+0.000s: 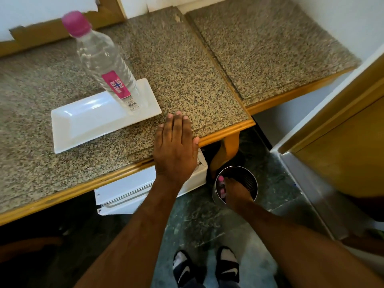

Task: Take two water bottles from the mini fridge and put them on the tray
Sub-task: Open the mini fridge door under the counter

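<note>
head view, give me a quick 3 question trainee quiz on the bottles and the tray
1. True or false: a water bottle stands upright on the white tray.
2. Which hand holds the second bottle? A left, B right
3. Fill in: the left hand rests flat on the ___.

Key: 1 true. 2 B, the right hand grips it low, over the metal bin. 3 countertop.
</note>
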A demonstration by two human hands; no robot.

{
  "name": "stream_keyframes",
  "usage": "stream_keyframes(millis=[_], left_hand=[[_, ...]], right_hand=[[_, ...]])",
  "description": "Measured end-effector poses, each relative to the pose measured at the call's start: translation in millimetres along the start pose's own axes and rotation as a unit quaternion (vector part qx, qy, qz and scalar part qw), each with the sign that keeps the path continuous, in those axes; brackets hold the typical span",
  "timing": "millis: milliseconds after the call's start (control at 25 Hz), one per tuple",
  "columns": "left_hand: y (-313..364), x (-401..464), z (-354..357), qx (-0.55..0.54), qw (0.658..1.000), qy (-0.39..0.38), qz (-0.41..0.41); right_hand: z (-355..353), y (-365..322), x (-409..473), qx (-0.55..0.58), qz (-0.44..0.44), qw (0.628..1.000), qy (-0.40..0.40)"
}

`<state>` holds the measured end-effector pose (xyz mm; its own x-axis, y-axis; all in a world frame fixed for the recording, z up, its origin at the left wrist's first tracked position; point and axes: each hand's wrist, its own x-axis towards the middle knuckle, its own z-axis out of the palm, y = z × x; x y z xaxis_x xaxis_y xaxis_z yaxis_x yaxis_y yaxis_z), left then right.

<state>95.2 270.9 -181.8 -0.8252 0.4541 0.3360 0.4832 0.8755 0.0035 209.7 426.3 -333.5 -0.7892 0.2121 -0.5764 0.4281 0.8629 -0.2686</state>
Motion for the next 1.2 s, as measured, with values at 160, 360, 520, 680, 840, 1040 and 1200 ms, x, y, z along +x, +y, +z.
stream_keyframes(millis=[160,360,520,680,840,1040,1200], left_hand=[[-15,-64,4,0.009,0.999,-0.026,0.033],[-94,-191,36,-0.025,0.988,-0.151,-0.028],[-179,-239,72,-0.014,0.953,-0.262,-0.15],[-242,-247,120,-0.004,0.936,-0.332,-0.115],[-257,-242,156,0.0,0.944,-0.323,-0.069],[-262,-250,180,0.012,0.959,-0.274,-0.071],[-261,-257,185,0.022,0.963,-0.257,-0.08]], right_hand=[[2,-34,-25,-0.006,-0.087,0.994,0.067],[31,-103,-36,-0.035,-0.228,0.963,0.137],[72,-166,-29,-0.053,-0.29,0.943,0.154],[115,-201,16,-0.068,-0.285,0.944,0.15],[138,-221,48,-0.084,-0.282,0.949,0.112],[154,-233,67,-0.134,-0.282,0.945,0.092],[164,-241,68,-0.187,-0.263,0.936,0.142]])
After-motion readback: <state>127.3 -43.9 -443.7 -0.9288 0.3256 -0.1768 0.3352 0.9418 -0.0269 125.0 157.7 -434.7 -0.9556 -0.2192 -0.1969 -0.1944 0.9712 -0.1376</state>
